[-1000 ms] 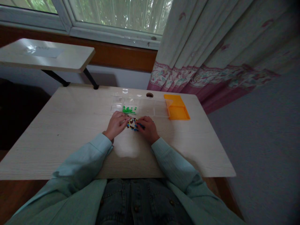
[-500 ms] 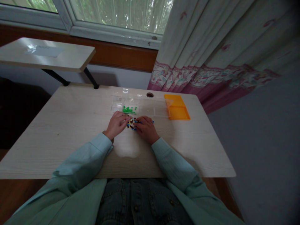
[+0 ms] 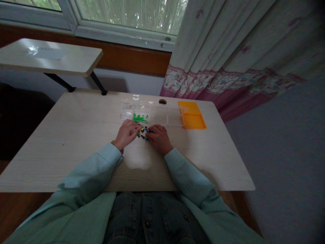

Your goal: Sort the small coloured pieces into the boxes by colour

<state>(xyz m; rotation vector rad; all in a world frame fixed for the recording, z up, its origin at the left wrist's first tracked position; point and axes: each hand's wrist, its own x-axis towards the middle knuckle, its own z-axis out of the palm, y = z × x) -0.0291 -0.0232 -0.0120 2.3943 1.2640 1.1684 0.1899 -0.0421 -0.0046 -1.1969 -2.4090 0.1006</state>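
Note:
A small pile of mixed blue, brown, yellow and white pieces (image 3: 143, 133) lies on the table between my hands; they are too small for me to tell their kind. My left hand (image 3: 126, 134) is at the pile's left side, thumb and fingers drawn together at its edge. From the right, my right hand (image 3: 159, 138) reaches in with bent fingers close together over the pieces. Whatever either hand pinches is too small to make out. Just behind, a clear divided plastic box (image 3: 159, 117) has small green pieces (image 3: 139, 118) in one compartment.
An orange tray (image 3: 194, 120) rests at the right end of the clear box. Behind it is a round hole (image 3: 162, 101) in the table (image 3: 83, 152). A raised shelf (image 3: 73, 61) on black legs stands at the back left, and a curtain (image 3: 203, 67) hangs behind the table.
Both hands stay at the pile, with only slight finger movement. The whole view has shifted very slightly.

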